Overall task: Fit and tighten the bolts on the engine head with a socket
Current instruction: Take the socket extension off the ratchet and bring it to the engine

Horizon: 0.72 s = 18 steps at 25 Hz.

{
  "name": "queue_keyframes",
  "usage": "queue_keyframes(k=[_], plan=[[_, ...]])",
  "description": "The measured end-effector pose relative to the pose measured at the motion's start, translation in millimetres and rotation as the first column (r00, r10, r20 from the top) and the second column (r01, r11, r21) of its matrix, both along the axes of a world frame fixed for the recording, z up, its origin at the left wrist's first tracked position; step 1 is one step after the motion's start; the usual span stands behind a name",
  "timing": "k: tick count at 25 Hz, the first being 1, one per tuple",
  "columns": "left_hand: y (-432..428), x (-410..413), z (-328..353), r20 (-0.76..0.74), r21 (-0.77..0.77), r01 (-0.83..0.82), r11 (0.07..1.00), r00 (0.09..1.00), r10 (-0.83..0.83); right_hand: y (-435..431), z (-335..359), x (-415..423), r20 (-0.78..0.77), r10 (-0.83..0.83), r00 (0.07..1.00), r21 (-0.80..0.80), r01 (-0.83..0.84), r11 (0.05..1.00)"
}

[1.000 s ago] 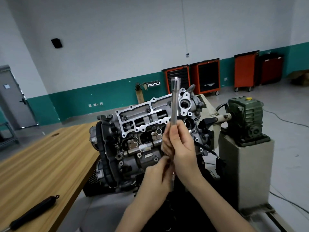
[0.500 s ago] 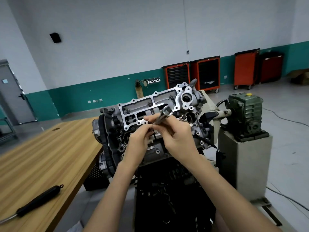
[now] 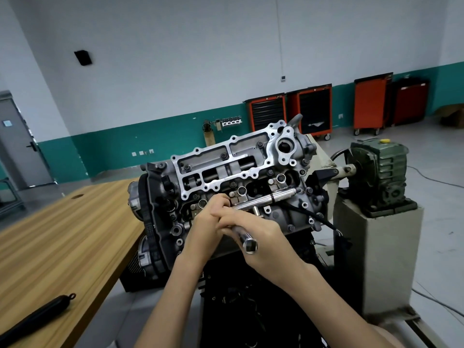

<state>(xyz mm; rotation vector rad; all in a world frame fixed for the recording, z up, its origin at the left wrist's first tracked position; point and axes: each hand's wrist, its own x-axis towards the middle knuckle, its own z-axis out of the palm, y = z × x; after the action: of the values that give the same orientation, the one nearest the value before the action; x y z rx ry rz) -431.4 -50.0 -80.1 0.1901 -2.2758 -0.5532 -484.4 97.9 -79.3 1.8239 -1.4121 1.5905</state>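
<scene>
The grey engine head is tilted towards me on its stand, with several bolts and open bolt holes on its face. My right hand grips a long chrome socket whose hex opening points at the camera. My left hand is pressed against the right one, its fingers pinching the near end of a chrome bar with a black ring. That bar lies slantwise across the lower face of the head. Whether bar and socket are joined is hidden by my fingers.
A wooden table runs along the left, with a black-handled tool near its front edge. Right of the engine a green gearbox sits on a concrete block. Red tool carts line the far wall. Cables lie on the floor at right.
The long socket stood upright a second ago; it has come down and now lies low in front of the head, hex opening towards me. Both hands dropped and closed together.
</scene>
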Motion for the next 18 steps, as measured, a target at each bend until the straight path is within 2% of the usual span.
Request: queue_keyframes(k=[3,6,8,10,12,14,16,18], plan=[[2,2,2,0.023,0.068,-0.008,0.998,1.0,0.007,-5,13,2,-0.073,-0.145,0.987,-0.122,0.135,0.983],[3,-1,4,0.085,-0.061,-0.065,0.996,0.994,0.07,-4,11,6,-0.027,-0.018,0.999,-0.084,0.016,0.996],[0,-2,6,0.087,-0.012,-0.061,0.998,0.994,0.062,1,6,7,-0.085,-0.006,0.996,-0.059,0.001,0.998],[0,-1,6,0.049,0.055,-0.035,0.998,0.998,0.033,0,7,2,-0.115,-0.134,0.984,-0.148,0.117,0.982],[1,-2,5,0.004,0.037,-0.03,0.999,1.0,0.029,-4,9,-1,-0.046,-0.235,0.971,-0.232,0.218,0.948],[0,-4,3,-0.006,-0.007,-0.044,0.999,0.999,0.044,-7,3,4,0.004,-0.2,0.98,-0.26,0.194,0.946],[-2,-8,2,0.002,-0.071,-0.066,0.995,0.998,0.066,-7,-7,10,-0.01,-0.112,0.994,-0.224,0.107,0.969],[-4,-9,2,-0.011,-0.012,-0.044,0.999,0.999,0.043,-5,-9,9,-0.061,-0.115,0.991,-0.21,0.1,0.973]])
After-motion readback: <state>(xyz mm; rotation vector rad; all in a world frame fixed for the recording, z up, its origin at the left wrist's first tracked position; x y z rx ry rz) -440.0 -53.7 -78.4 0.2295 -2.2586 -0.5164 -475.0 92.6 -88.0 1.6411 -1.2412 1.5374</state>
